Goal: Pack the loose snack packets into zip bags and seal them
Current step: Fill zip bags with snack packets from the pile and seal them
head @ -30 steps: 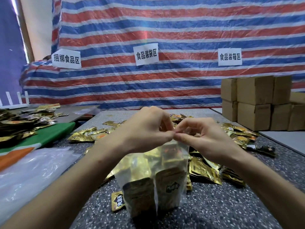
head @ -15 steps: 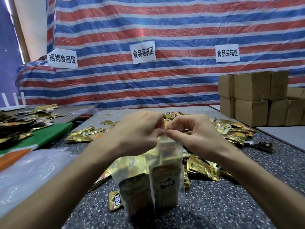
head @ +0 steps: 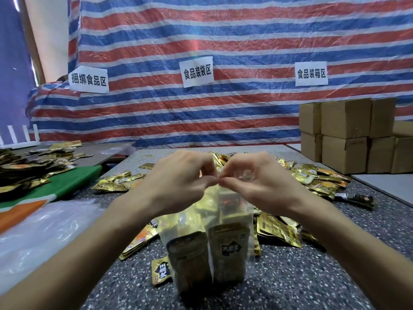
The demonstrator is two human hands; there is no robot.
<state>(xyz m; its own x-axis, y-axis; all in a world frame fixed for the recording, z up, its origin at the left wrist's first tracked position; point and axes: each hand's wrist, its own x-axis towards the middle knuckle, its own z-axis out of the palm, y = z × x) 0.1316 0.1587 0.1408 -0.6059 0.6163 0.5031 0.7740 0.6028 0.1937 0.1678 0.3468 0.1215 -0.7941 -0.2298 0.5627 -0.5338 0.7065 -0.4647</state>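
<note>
Clear zip bag, upright on tabletop, holds gold-and-black snack packets; left hand and right hand pinch its top edge

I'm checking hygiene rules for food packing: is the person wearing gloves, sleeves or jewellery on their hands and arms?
No gloves: the left hand and right hand are both bare. The left forearm and right forearm are bare too, with no sleeve in view down to the picture's edge. No ring, watch or bracelet shows on the sides facing the camera.
</note>
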